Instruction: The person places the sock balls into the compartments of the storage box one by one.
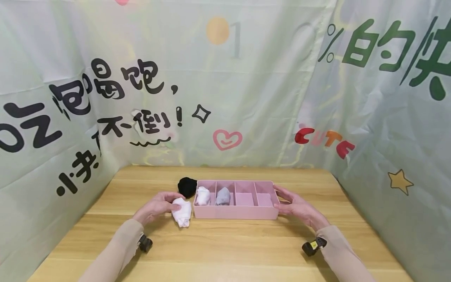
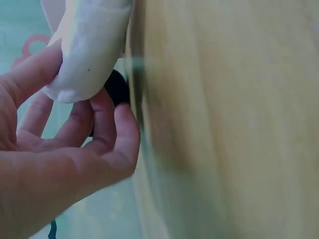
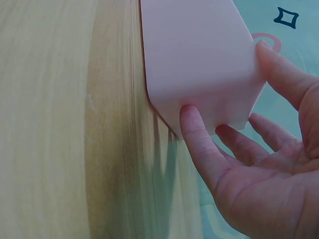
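A rolled white sock [image 1: 182, 212] is pinched between the thumb and fingers of my left hand [image 1: 159, 206], just left of the pink divided box [image 1: 236, 212]. The left wrist view shows the sock [image 2: 94, 50] close up, held over the wooden table. At the box's right end my right hand [image 1: 299, 206] rests with spread fingers. In the right wrist view, its fingertips [image 3: 190, 113] touch the end of the box [image 3: 194, 45]. The leftmost compartment holds another white rolled sock [image 1: 203, 196], and the one beside it a grey rolled sock [image 1: 223, 196]. Nothing lies in the two right compartments.
A black balled sock [image 1: 187, 187] lies on the table behind my left hand, against the box's left end. Printed cloth walls [image 1: 260, 98] enclose the wooden table [image 1: 225, 250] at the back and both sides.
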Motion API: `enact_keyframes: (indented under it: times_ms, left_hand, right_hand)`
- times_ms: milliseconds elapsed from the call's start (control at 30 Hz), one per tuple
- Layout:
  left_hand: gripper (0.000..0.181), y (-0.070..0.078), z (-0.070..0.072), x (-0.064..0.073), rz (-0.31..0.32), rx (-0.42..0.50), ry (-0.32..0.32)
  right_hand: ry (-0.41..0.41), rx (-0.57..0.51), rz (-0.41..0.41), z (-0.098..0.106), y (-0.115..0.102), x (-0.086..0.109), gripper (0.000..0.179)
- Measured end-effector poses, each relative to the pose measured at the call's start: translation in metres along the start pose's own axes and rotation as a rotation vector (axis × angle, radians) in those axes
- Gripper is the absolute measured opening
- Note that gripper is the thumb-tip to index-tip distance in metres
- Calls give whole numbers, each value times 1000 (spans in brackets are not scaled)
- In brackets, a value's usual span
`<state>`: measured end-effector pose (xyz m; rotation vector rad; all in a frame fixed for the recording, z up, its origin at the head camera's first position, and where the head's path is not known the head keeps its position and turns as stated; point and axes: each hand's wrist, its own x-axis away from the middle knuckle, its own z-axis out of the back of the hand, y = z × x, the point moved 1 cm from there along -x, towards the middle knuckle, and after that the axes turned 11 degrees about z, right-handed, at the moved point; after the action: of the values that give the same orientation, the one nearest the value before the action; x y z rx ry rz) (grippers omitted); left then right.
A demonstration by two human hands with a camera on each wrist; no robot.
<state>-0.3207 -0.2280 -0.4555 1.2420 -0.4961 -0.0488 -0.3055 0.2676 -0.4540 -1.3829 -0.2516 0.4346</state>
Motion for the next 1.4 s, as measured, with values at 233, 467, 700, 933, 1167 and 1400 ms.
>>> enact_keyframes:
  times_ms: [233, 467, 700, 933, 1167, 1400]
  left_hand:
    - [47, 8, 5, 2, -13, 113, -34]
    - [56, 18, 8, 4, -57, 147, -62]
    - [55, 29, 9, -1, -108, 190, -54]
    - [55, 35, 5, -6, -128, 227, -55]
    - [61, 41, -5, -10, -139, 235, -60]
    - [58, 47, -16, -20, -173, 229, -22]
  right_hand:
    - [1, 1, 1, 0, -2, 0, 78]
    - [-2, 15, -6, 1, -5, 0, 80]
    - [-11, 3, 8, 2, -7, -1, 83]
    - [-3, 15, -14, 1, -7, -1, 82]
    - [-10, 10, -10, -1, -7, 0, 81]
    - [-2, 0, -9, -1, -7, 1, 81]
